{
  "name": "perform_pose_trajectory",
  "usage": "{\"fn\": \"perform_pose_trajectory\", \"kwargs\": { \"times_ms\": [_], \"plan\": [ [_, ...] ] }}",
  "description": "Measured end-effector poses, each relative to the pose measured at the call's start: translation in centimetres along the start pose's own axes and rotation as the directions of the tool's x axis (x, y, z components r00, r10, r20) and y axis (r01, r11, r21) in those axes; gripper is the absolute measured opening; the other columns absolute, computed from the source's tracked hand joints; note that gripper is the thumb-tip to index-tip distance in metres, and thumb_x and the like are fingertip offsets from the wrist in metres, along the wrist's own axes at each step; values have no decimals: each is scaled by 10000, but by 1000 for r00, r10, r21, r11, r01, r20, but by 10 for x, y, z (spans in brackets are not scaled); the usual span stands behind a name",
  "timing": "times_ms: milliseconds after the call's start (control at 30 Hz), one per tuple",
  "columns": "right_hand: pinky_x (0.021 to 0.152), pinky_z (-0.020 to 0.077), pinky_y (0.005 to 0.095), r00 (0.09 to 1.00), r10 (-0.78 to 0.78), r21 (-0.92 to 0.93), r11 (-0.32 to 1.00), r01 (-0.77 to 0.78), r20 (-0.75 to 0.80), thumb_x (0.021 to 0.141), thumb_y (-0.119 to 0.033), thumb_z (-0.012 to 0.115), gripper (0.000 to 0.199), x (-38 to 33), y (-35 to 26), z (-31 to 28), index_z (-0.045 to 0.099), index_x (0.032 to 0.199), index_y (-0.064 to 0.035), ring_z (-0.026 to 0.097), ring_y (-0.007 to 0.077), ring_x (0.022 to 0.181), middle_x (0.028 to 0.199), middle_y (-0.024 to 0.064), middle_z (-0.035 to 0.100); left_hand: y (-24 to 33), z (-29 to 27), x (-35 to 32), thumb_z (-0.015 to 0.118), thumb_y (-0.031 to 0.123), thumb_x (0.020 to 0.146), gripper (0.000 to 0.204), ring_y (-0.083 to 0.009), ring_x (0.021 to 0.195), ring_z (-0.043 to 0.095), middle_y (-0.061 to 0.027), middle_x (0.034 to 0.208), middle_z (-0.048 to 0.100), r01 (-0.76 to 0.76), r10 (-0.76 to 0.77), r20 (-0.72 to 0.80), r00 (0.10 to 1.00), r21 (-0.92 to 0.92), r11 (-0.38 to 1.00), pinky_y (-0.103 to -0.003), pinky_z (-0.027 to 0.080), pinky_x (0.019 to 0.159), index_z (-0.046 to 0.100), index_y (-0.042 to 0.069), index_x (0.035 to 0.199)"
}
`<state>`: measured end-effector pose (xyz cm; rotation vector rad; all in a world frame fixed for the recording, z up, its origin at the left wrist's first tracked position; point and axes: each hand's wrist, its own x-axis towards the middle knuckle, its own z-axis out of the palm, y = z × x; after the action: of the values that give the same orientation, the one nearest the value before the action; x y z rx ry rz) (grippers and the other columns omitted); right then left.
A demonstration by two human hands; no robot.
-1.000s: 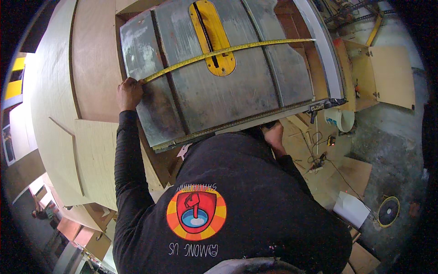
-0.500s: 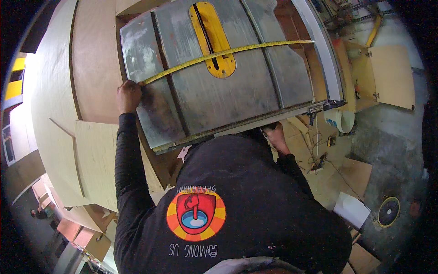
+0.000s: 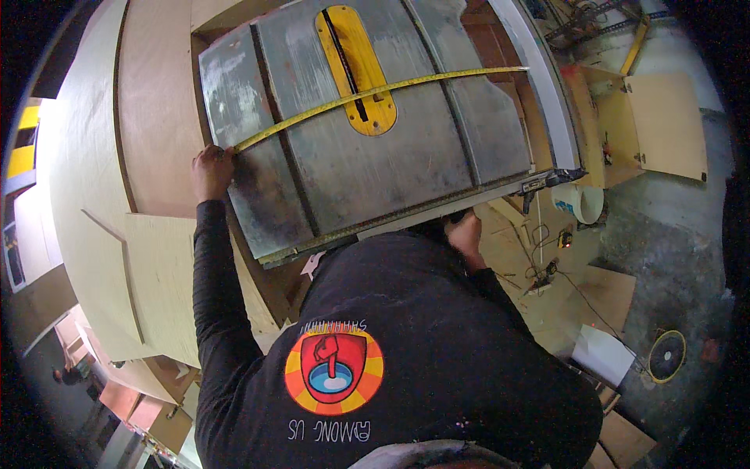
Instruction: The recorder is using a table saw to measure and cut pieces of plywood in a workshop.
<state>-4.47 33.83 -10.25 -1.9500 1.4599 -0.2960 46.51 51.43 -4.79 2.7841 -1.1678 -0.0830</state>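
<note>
My left hand [image 3: 212, 173] is closed on the near end of a yellow tape measure [image 3: 312, 107] at the left edge of a table saw. The tape bows across the grey metal saw top [image 3: 391, 164] and over its yellow throat plate [image 3: 355, 70]. Its far end lies by the pale fence rail [image 3: 539, 78] on the right. Below the saw's front edge, my right hand [image 3: 466, 236] reaches in beside my body. That hand is blurred, and its fingers are hidden under the edge.
Plywood sheets [image 3: 160, 109] flank the saw on the left. To the right are a wooden cabinet with an open door [image 3: 664, 125], a white bucket [image 3: 580, 203], cables [image 3: 547, 273] on the floor and a round black fan [image 3: 666, 356]. A blurred person [image 3: 70, 374] appears at far left.
The whole view has shifted slightly. My right hand has turned and drawn in under the saw's edge. The left hand stays on the tape, which keeps its place across the saw top.
</note>
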Motion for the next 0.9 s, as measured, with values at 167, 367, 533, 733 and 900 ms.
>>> {"fn": "perform_pose_trajectory", "kwargs": {
  "times_ms": [167, 367, 533, 733, 900],
  "plan": [
    [741, 513, 429, 999, -28, 118, 993, 23, 43, 686, -111, 720, 366, 5, 48, 19, 624, 1009, 31, 651, 341, 822, 932, 179, 684, -15, 14, 0, 686, 304, 807, 257, -381, 875, 628, -165, 884, 687, 77, -81, -53, 995, -70, 995, -457, 492, 810, 693, 47, 814],
    [717, 516, 438, 998, -49, 121, 992, 44, 36, 650, -89, 719, 362, 8, 57, 25, 631, 977, 37, 653, 357, 793, 886, 193, 679, -18, 18, 2, 690, 304, 807, 265, -380, 882, 628, -182, 880, 685, 92, -97, -41, 994, -116, 989, -456, 491, 813, 695, 40, 826],
    [654, 514, 436, 999, -3, 43, 999, 2, 37, 651, -103, 733, 321, 9, 49, 20, 645, 928, 34, 644, 359, 686, 778, 197, 666, -18, 18, 2, 685, 301, 811, 269, -381, 884, 629, -188, 885, 685, 45, -50, -57, 997, -79, 996, -456, 491, 812, 696, 34, 839],
    [796, 509, 403, 997, -21, 41, 999, 18, 74, 717, -147, 769, 410, 8, 45, 18, 628, 1047, 50, 669, 352, 912, 950, 217, 687, -17, 14, 1, 675, 311, 818, 280, -383, 884, 630, -187, 884, 683, 32, -35, -57, 998, -64, 997, -458, 492, 809, 697, 34, 851],
    [803, 507, 408, 991, 85, 36, 995, -89, 101, 714, -166, 781, 438, 8, 44, 19, 619, 1054, 57, 665, 359, 926, 967, 222, 683, -14, 12, 0, 666, 330, 819, 286, -382, 899, 623, -182, 900, 683, 87, -88, -27, 996, -63, 994, -463, 490, 819, 693, 47, 854]
  ]
}}
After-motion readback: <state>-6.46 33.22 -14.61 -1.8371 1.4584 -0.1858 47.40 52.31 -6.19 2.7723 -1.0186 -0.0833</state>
